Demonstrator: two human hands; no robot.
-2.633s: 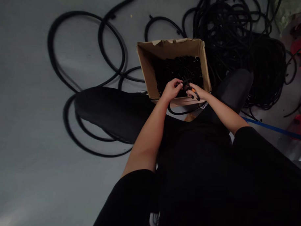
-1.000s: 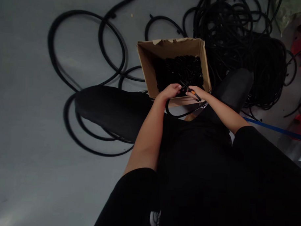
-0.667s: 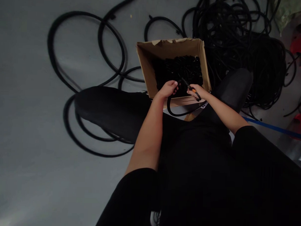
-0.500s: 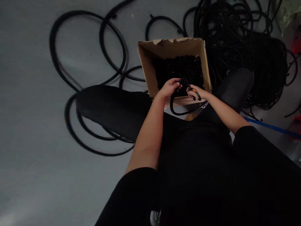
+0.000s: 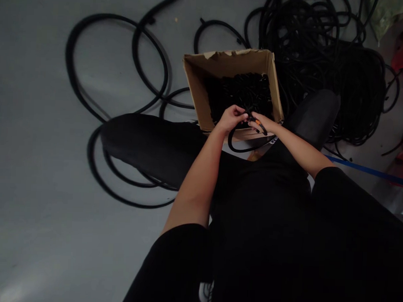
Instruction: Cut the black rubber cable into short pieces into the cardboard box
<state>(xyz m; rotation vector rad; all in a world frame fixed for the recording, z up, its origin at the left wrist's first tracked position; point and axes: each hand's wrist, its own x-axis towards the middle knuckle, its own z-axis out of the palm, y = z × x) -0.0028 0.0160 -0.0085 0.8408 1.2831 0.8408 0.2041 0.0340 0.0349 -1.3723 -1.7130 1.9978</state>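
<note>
Left hand: we see it curled shut on the black hose, just over the near edge of the cardboard box.
Right hand: closed round an orange-handled cutter; whether the blades are apart or together we cannot tell.
Hands together: we find them nearly touching, fingertips meeting above the box's near side.
Black hose: a short loop hangs from the hands toward us, bowing below the box's near wall; the gripped end lies between the two hands.
Key relation: the held stretch of hose runs roughly left to right from the left hand into the cutter, so the left hand is on it and the right hand meets it from the right side. We judge the tool's tip to point far and left, toward the left fingers.
Cardboard box: open, standing between the person's legs, its far rim torn; it holds a dark mass of cut pieces.
Hose pile: a dense tangle to the far right of the box.
Floor: grey, with loose hose loops lying left of the box.
Blue strip: on the right, near the right elbow.
</note>
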